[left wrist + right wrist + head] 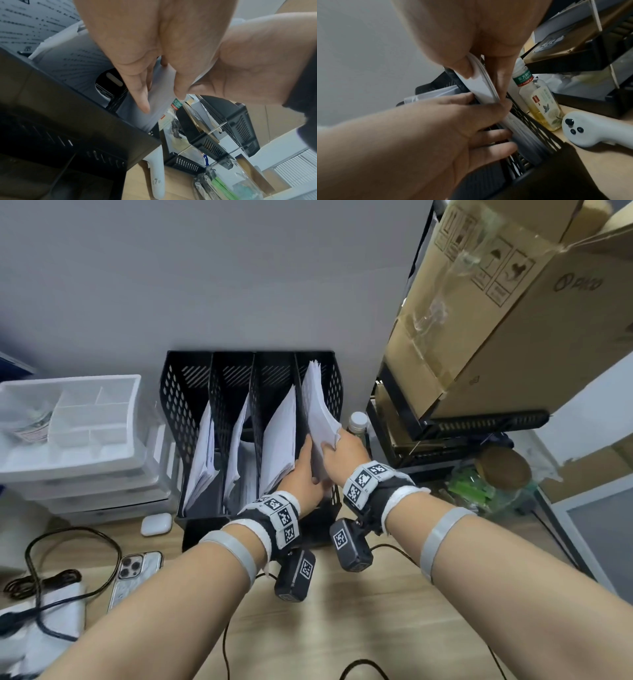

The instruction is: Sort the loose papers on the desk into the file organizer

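A: How far along does this look?

B: Nearly finished, I'd judge. The black perforated plastic file organizer [191,392], standing at the far edge of the pale wood-grain desk [325,611] against the wall, has four upright slots. The three on the left each hold leaning white printed sheets already. No loose paper shows on the visible desk.

A: And the fourth slot?

B: The thick stack of white paper [317,409] is partly down in the rightmost slot, its top tilted left and its near edge bowed.

A: The hands?

B: Close together on that stack. The left hand [301,474] lies against its left face, fingers fairly straight, thumb on the near edge. The right hand [346,450] pinches the near-right edge, thumb on one side and fingers behind.

A: Anything small nearby?

B: A clear plastic tea bottle with a green label [537,100] just right of the organizer, and a smooth white handheld controller [590,131] near it.
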